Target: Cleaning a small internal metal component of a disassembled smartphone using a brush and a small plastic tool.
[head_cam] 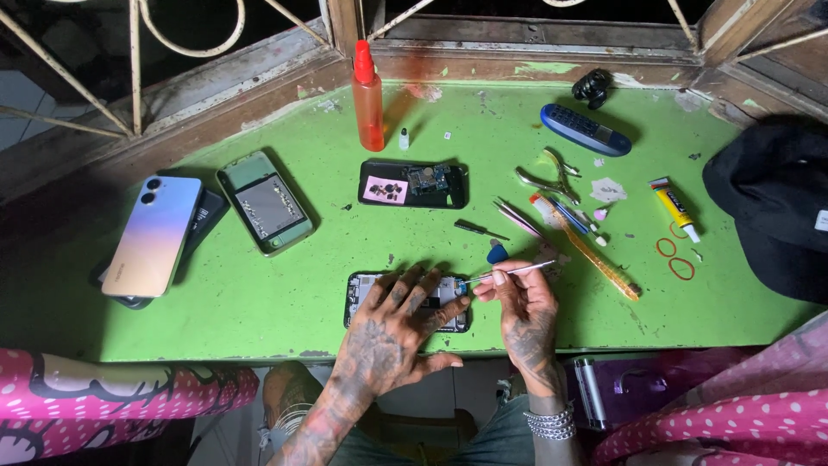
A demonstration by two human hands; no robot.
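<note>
An opened phone [360, 293] lies face down at the near edge of the green table [259, 293], its insides showing. My left hand [392, 324] rests flat on it with fingers spread, pinning it down. My right hand [517, 302] pinches a thin pair of tweezers [509, 273], whose tip points left at the phone's right end, beside a small blue part. A blue-handled tool [497, 253] lies just beyond my right hand.
Farther back lie a black tray of small parts [414, 184], an opened phone frame [265, 207], a pastel phone [153, 235], an orange squeeze bottle [368, 102], pliers [548, 179], a toothbrush [595, 250], a glue tube [674, 207], a remote [585, 129] and a black cap [772, 203].
</note>
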